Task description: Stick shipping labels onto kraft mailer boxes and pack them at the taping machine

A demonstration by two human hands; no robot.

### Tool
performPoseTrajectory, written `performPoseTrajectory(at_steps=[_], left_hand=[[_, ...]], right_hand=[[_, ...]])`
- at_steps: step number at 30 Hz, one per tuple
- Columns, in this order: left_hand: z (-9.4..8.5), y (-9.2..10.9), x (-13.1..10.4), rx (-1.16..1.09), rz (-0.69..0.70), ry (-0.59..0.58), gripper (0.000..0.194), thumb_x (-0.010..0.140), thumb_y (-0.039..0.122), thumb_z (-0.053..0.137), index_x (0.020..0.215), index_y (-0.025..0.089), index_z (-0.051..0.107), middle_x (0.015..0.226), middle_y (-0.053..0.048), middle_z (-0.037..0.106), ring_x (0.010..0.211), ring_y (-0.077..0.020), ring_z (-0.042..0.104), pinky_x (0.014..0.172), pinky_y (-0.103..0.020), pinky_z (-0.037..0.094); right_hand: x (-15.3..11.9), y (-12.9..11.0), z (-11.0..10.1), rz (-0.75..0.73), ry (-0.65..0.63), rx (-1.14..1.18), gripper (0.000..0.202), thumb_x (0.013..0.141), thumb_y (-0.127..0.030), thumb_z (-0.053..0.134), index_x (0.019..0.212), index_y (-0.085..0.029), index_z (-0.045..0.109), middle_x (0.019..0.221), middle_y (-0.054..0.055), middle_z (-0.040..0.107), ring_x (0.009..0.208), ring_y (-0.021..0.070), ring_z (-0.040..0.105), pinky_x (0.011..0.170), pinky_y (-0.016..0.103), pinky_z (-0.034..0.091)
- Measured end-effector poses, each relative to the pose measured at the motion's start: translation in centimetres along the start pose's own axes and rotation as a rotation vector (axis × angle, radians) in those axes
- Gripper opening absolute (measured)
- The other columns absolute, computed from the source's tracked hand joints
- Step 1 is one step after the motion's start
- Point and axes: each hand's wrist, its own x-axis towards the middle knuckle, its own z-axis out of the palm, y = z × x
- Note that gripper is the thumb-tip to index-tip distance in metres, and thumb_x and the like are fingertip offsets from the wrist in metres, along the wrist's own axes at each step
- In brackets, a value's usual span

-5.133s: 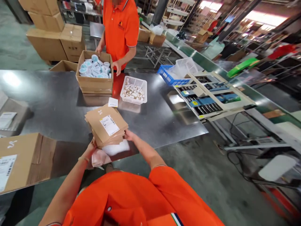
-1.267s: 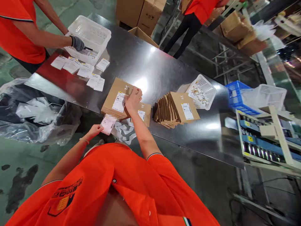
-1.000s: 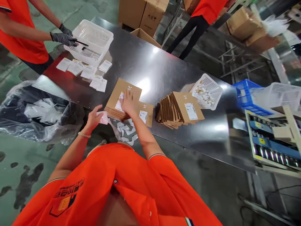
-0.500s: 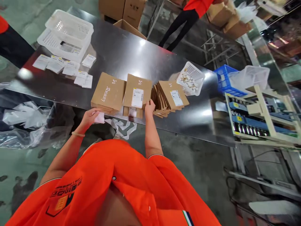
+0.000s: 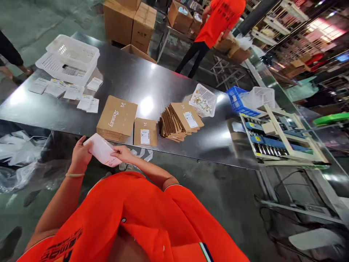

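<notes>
In front of my body, off the table's near edge, both hands hold a stack of white paper labels [image 5: 102, 150] with small print and a yellow mark at its lower end. My left hand [image 5: 81, 154] grips the upper left end. At the lower right, the fingers of my right hand [image 5: 121, 153] pinch the edge. Just beyond lies a labelled cardboard mailer [image 5: 139, 136]. A neat stack of cardboard mailers [image 5: 117, 116] sits to its left, and a fanned pile of mailers [image 5: 178, 122], labelled on top, to its right.
Small white packs of labels [image 5: 73, 91] lie near white baskets [image 5: 72, 60] on the metal table [image 5: 163, 91]. At right are a white basket of small parts [image 5: 203, 100], a blue crate [image 5: 237, 100] and a machine [image 5: 272, 134]. A co-worker [image 5: 218, 25] stands beyond.
My right hand has let go of the middle mailer, which lies flat near the edge, and has moved left onto the labels. My left hand has brought the labels into fuller view.
</notes>
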Motion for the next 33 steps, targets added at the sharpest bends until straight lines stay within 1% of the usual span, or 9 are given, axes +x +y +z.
performPoseTrajectory(at_steps=[2,5,8,10,14,19,27,30,33], left_hand=[[-0.5,-0.4,0.1,0.004,-0.067,0.069,0.089,0.074,0.07,0.091,0.146,0.028,0.062,0.077,0.002,0.069,0.068,-0.0169,0.069,0.068,-0.028,0.06],[0.0,-1.1,-1.8,0.043,-0.083,-0.086,0.099,0.081,0.087,0.075,0.159,0.033,0.051,0.09,-0.003,0.077,0.082,-0.024,0.078,0.075,-0.036,0.064],[1.5,-1.5,-3.4,0.132,-0.007,-0.243,0.114,0.052,0.064,0.104,0.15,0.023,0.065,0.109,-0.009,0.082,0.1,-0.029,0.079,0.092,-0.041,0.064],[2.3,-1.4,-3.3,0.183,0.003,-0.259,0.105,0.04,0.053,0.108,0.132,0.014,0.077,0.111,-0.013,0.083,0.103,-0.0321,0.079,0.096,-0.043,0.063],[2.7,-0.9,-1.7,0.256,0.009,-0.217,0.082,0.043,0.051,0.108,0.112,0.011,0.085,0.099,-0.012,0.084,0.096,-0.0321,0.079,0.091,-0.043,0.063],[3.2,-0.7,0.1,0.291,0.006,-0.217,0.08,0.046,0.041,0.108,0.116,0.01,0.086,0.097,-0.012,0.085,0.088,-0.028,0.078,0.087,-0.039,0.063],[3.7,-0.9,1.8,0.376,-0.043,-0.252,0.068,0.044,0.031,0.106,0.107,0.011,0.088,0.094,-0.01,0.085,0.094,-0.033,0.081,0.091,-0.043,0.065],[3.3,-1.2,1.3,0.303,-0.192,-0.403,0.065,0.034,0.037,0.109,0.091,0.014,0.089,0.094,-0.012,0.087,0.097,-0.0381,0.081,0.094,-0.049,0.065],[2.8,-1.8,0.6,0.291,-0.282,-0.425,0.066,0.03,0.043,0.11,0.085,0.015,0.089,0.097,-0.014,0.087,0.1,-0.0416,0.082,0.097,-0.054,0.065]], right_hand=[[0.5,-0.6,0.6,0.037,0.047,0.026,0.027,0.081,-0.018,0.083,0.07,-0.023,0.059,0.057,-0.01,0.047,0.058,0.0127,0.043,0.061,0.026,0.036],[1.7,-1.8,0.5,0.094,0.182,0.071,0.027,0.078,-0.018,0.081,0.095,-0.026,0.062,0.061,-0.014,0.05,0.059,0.0126,0.048,0.062,0.024,0.039],[3.0,-2.7,0.1,0.1,0.218,0.048,0.022,0.078,-0.025,0.081,0.09,-0.025,0.062,0.061,-0.013,0.05,0.061,0.0123,0.049,0.063,0.024,0.04],[3.5,-2.8,-0.3,0.101,0.185,0.046,0.019,0.078,-0.03,0.082,0.082,-0.024,0.064,0.062,-0.01,0.052,0.062,0.0126,0.051,0.062,0.024,0.041],[3.5,-2.6,-1.4,0.1,0.148,0.039,0.02,0.073,-0.032,0.088,0.083,-0.023,0.074,0.062,-0.008,0.055,0.061,0.0143,0.053,0.061,0.027,0.044],[2.8,-1.8,-1.8,0.005,0.282,-0.07,0.01,0.083,-0.034,0.084,0.085,-0.025,0.082,0.077,0.001,0.071,0.076,0.0212,0.066,0.074,0.034,0.055],[3.6,-1.8,-1.7,-0.028,0.28,-0.394,0.012,0.098,-0.026,0.071,0.086,-0.024,0.072,0.094,0.003,0.074,0.092,0.022,0.071,0.089,0.034,0.056],[5.8,-2.8,-3.8,-0.089,0.387,-0.547,0.012,0.1,-0.022,0.067,0.088,-0.022,0.069,0.124,0.01,0.072,0.118,0.0246,0.068,0.103,0.037,0.053],[9.6,-3.3,-7.1,-0.02,0.539,-0.587,0.011,0.098,-0.018,0.064,0.088,-0.021,0.068,0.123,0.012,0.068,0.121,0.0267,0.064,0.109,0.041,0.051]])
